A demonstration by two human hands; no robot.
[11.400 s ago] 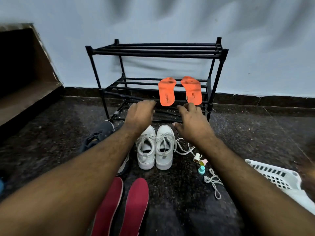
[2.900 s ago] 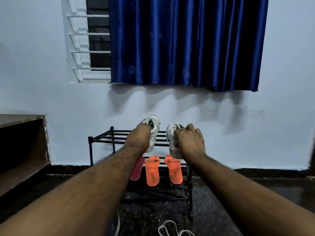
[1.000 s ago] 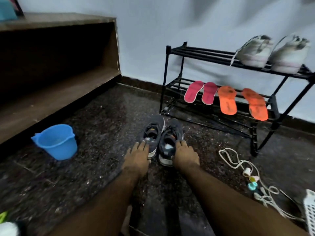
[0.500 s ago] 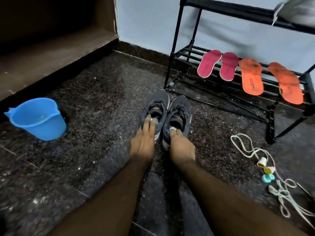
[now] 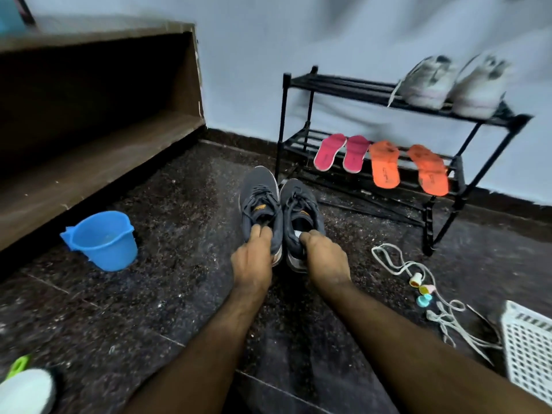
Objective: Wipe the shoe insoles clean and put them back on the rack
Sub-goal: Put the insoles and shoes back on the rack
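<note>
The left hand (image 5: 252,261) had its fingers curled over the back edge of the left grey shoe (image 5: 260,204), with the tips dipped inside the opening; the right hand (image 5: 325,258) pinched the heel rim of the right grey shoe (image 5: 301,210), thumb and fingers closed on it; how the fingers lay inside each shoe I could not tell. The two shoes sat side by side, touching, on the dark floor (image 5: 179,279), toes pointing to 12 o'clock.

From the hands, at about 1 o'clock, stood the black rack (image 5: 343,85); on its middle shelf lay two pink insoles (image 5: 328,152) and, just beside them, two orange insoles (image 5: 385,165), all tipped with the near ends hanging over the front bar; a pair of white shoes (image 5: 448,83) sat on the top shelf, blurry.

I think the shoes would feel light and bendy at the top but stiff at the sole; the heel rim looked like a good place to hold, since it is thick and does not slip; the laces might flop. The insoles looked thin and soft; I guess they would bend if held by one end, so the middle would be better.

At 9 o'clock sat a blue bucket (image 5: 104,240); at 3 o'clock lay a white cord (image 5: 397,261); a white basket (image 5: 528,351) was at 4 o'clock.
</note>
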